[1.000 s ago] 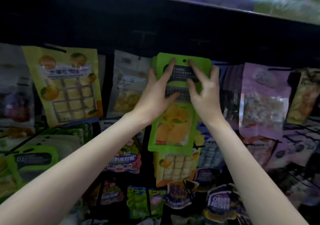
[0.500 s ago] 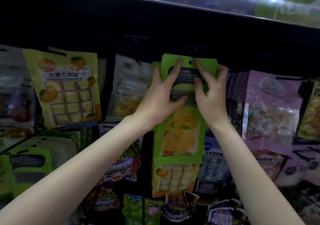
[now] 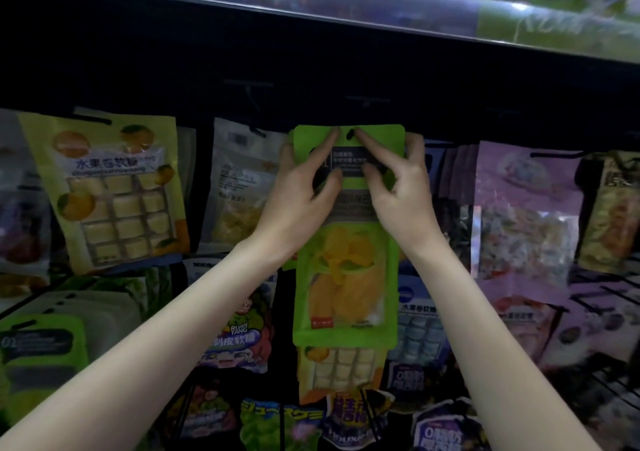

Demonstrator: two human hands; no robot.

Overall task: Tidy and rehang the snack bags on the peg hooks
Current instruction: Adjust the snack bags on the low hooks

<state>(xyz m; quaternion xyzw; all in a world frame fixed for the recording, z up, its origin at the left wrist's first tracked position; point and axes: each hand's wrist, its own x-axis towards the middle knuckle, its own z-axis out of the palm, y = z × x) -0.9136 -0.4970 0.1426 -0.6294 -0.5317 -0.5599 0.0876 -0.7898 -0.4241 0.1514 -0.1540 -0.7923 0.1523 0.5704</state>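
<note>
Single head-worn view, close, facing forward and slightly upward at peg rack [image 3: 450, 104].

Hands: two are seen, the left hand [image 3: 300, 196] and the right hand [image 3: 403, 194].
Green plastic bag of yellow dried fruit slices [image 3: 346, 277]: one is counted in front; a second green edge shows behind it, unclear.
Yellow-green bag of cube candies with orange fruit pictures [image 3: 110, 190]: one is counted on the top row.
Clear bag with white header and yellow pieces [image 3: 239, 187]: one is counted.
Pale purple bag with clear window [image 3: 519, 208]: one is counted in front.
Bags on the lower rows: too crowded and blurred to be counted.
</note>
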